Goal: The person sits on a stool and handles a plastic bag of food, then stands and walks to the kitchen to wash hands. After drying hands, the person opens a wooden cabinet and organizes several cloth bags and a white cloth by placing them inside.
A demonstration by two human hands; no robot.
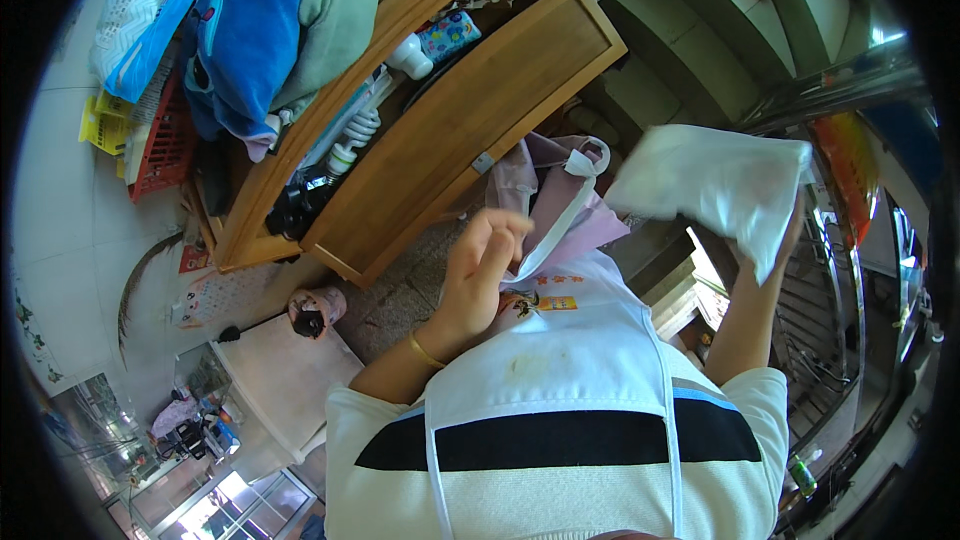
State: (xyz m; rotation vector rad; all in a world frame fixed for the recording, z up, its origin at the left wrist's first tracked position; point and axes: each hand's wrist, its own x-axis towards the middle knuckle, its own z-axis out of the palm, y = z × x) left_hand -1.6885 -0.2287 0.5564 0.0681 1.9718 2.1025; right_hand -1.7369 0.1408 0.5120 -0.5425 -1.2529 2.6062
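My right hand (787, 236) grips the edge of a whitish, translucent sheet or bag (712, 180), raised at the right and blurred by motion. It covers most of the fingers. In front of my chest is my left hand (484, 270), its fingers curled, a yellow bangle on the wrist. Pink fabric (566, 214) with a white knotted strap (589, 161) hangs just beyond it. One strap end runs down beside the left palm; whether the fingers hold it is hidden. Over a striped shirt I wear a white bib apron (570, 360) with a small print and a stain.
A wooden cabinet door (480, 127) swings open ahead, with bulbs (352, 139) and clutter inside. Clothes (247, 37) and a red basket (161, 135) sit on top. Stairs (690, 37) and a metal railing (817, 360) are on the right. A pink bin (330, 304) stands at left.
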